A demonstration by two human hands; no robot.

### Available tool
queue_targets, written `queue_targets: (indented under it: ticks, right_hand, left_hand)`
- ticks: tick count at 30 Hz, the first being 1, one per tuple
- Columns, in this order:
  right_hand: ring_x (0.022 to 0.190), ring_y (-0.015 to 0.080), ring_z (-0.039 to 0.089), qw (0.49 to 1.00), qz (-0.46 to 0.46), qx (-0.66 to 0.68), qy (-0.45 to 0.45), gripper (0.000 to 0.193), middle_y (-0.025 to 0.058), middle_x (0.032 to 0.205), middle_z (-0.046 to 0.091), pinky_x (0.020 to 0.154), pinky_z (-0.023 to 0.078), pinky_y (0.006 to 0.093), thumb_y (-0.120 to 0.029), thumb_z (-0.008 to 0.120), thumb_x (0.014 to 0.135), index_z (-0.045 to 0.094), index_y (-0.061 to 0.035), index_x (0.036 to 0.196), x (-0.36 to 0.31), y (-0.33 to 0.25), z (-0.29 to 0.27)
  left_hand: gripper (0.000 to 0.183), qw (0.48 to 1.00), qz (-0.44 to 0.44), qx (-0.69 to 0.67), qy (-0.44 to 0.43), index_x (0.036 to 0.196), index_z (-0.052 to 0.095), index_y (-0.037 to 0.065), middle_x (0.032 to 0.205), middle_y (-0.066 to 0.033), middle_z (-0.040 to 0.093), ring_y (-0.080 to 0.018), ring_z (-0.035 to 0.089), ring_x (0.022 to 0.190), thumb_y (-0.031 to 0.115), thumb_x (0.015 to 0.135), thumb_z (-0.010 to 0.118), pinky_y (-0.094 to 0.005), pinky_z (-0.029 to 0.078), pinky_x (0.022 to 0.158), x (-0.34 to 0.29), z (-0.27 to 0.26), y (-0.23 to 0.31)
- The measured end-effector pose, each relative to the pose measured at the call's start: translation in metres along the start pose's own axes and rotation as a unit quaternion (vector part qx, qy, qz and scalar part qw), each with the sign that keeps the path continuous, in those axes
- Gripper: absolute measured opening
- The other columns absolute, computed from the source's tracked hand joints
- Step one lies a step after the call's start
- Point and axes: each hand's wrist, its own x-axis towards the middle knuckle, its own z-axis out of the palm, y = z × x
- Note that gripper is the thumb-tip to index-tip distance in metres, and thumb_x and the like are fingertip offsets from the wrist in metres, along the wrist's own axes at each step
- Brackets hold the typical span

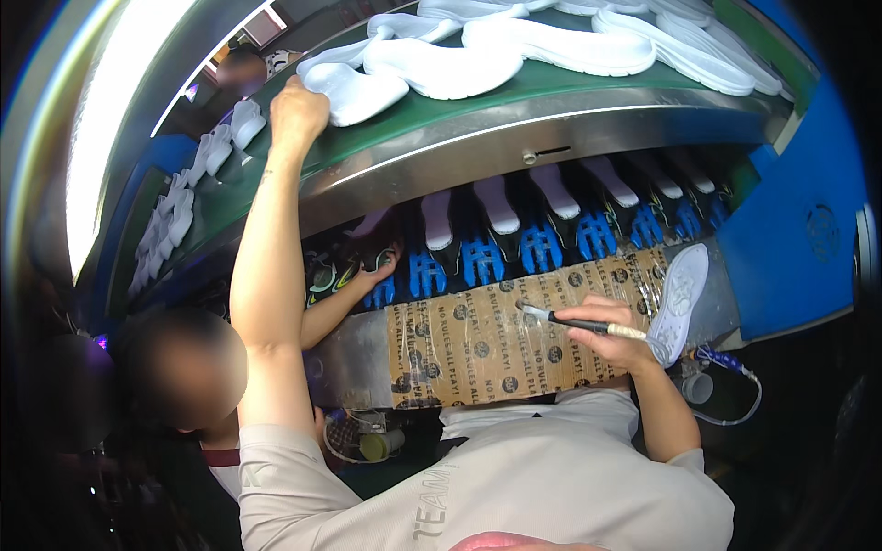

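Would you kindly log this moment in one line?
left hand: at curved white sole; right hand: holding black-handled brush over brown cardboard; white shoe: right of brush

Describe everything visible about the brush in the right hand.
The brush is slim, with a dark handle, a pale, wrapped-looking rear section and a silvery, metallic-looking part near its tip. The right hand holds it, tip pointing left, over the brown cardboard; whether the tip touches it is unclear.

Room left of brush [577, 323]; white shoe [678, 301] bars right.
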Motion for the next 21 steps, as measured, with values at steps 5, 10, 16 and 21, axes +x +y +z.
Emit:
queue_targets:
  ticks: [5,10,16,21]
  right_hand:
    - [0.072,0.0204,0.062,0.999,0.036,-0.006,0.017,0.03,0.0073,0.08,0.069,0.065,0.049,0.0331,-0.006,0.082,0.082,0.08,-0.0062,0.113,-0.015,0.018,-0.003]
    - [0.076,0.0207,0.063,0.997,0.069,0.009,-0.015,0.034,0.0063,0.085,0.067,0.069,0.051,0.0335,-0.011,0.081,0.085,0.079,-0.0106,0.119,-0.024,0.025,0.002]
    - [0.078,0.0201,0.064,0.999,0.047,0.003,-0.015,0.035,0.0051,0.088,0.07,0.076,0.05,0.0346,-0.013,0.082,0.085,0.079,-0.0129,0.12,-0.017,0.01,0.015]
    - [0.074,0.017,0.062,0.999,-0.035,-0.007,0.04,0.028,0.0031,0.082,0.074,0.082,0.046,0.0347,-0.011,0.081,0.083,0.08,-0.0095,0.111,-0.017,0.008,0.02]
  left_hand:
    - [0.083,0.969,-0.196,0.133,-0.074,0.165,0.028,0.018,0.161,-0.0374,0.03,-0.0542,0.039,0.145,0.037,0.091,0.06,-0.0644,0.033,0.116,0.061,0.036,-0.094]
    - [0.11,0.979,-0.123,0.122,-0.104,0.156,0.032,-0.008,0.143,-0.0367,0.057,-0.0477,0.056,0.135,0.068,0.084,0.069,-0.0462,0.044,0.114,0.085,0.064,-0.263]
    - [0.102,0.984,-0.131,0.097,-0.077,0.145,0.049,-0.008,0.136,-0.0362,0.062,-0.0451,0.063,0.125,0.065,0.079,0.077,-0.046,0.047,0.108,0.017,0.019,-0.233]
    - [0.078,0.976,-0.174,-0.126,0.019,0.135,0.056,-0.006,0.124,-0.0252,0.068,-0.0348,0.068,0.112,0.048,0.086,0.082,-0.0406,0.05,0.103,-0.093,-0.059,-0.223]
